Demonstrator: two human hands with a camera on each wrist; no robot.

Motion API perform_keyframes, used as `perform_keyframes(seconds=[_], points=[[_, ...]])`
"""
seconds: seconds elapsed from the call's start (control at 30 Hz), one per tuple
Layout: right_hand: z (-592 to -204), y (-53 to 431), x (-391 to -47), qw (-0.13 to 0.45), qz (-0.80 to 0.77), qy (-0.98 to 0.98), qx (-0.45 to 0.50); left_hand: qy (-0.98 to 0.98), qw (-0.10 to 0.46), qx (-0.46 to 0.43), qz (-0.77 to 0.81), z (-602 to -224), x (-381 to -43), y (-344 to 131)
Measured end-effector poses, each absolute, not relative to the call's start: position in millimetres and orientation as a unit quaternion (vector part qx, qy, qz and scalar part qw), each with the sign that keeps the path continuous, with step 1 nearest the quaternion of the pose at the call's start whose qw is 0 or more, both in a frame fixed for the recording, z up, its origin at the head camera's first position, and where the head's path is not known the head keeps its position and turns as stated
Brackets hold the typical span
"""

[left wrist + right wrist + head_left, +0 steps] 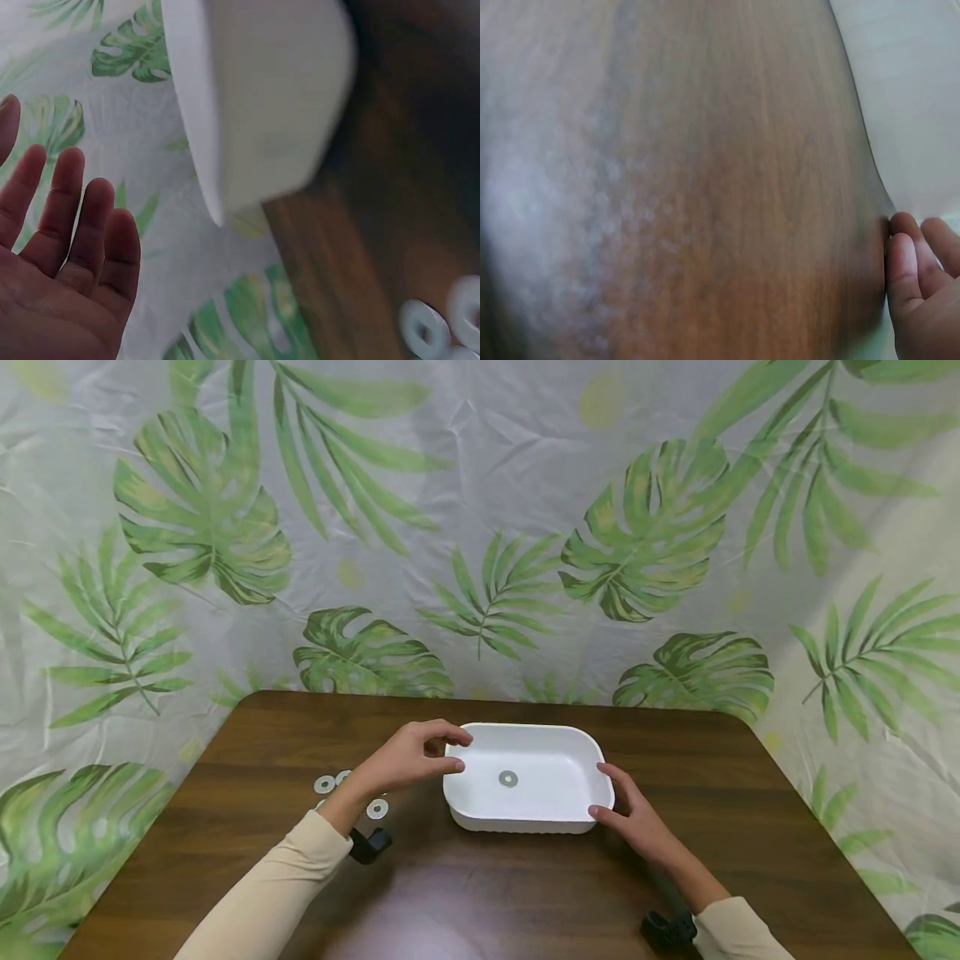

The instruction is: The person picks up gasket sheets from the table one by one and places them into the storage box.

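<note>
A white oblong tray (525,823) with rounded corners sits on the table in the head view. One flat ring-shaped washer (508,779) lies inside it, left of centre. My left hand (416,753) hovers at the tray's left end, thumb and fingertips apart over the rim with nothing between them; the left wrist view has its fingers (64,199) loosely extended beside the tray wall (277,97). At the opposite end, my right hand (633,810) holds the tray's right side, thumb and index finger at the rim. The right wrist view catches only those fingertips (904,259) by the tray.
Several more washers (377,809) lie on the brown wooden table (480,893) left of the tray, some hidden behind the left wrist. Black straps (369,845) sit at both wrists. A leaf-patterned cloth (495,527) hangs behind the table's far edge.
</note>
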State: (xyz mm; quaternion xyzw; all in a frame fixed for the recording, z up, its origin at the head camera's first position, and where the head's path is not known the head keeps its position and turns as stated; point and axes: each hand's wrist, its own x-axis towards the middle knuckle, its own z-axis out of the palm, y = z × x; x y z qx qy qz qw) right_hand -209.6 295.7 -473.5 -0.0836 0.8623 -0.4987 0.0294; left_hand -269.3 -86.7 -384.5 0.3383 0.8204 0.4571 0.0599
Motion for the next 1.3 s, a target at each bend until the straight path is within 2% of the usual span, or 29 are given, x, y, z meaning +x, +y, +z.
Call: perform_keyframes(seconds=[0.5, 0.7, 0.9, 1.13, 1.3], points=[[-477, 293, -210, 0.031, -0.522, 0.847, -0.096, 0.863, 0.023, 0.249, 0.439, -407, -244, -190], [-476, 294, -209, 0.029, -0.512, 0.855, -0.077, 0.889, -0.017, 0.201, 0.411, -419, -243, -222], [-477, 294, -209, 0.028, -0.519, 0.849, -0.090, 0.899, -0.013, 0.142, 0.415, -436, -249, -242], [-478, 297, -208, 0.021, -0.523, 0.847, -0.096, 0.909, -0.038, 0.128, 0.395, -449, -261, -251], [-476, 296, -209, 0.026, -0.526, 0.844, -0.097, 0.914, -0.035, 0.120, 0.385, -453, -265, -257]])
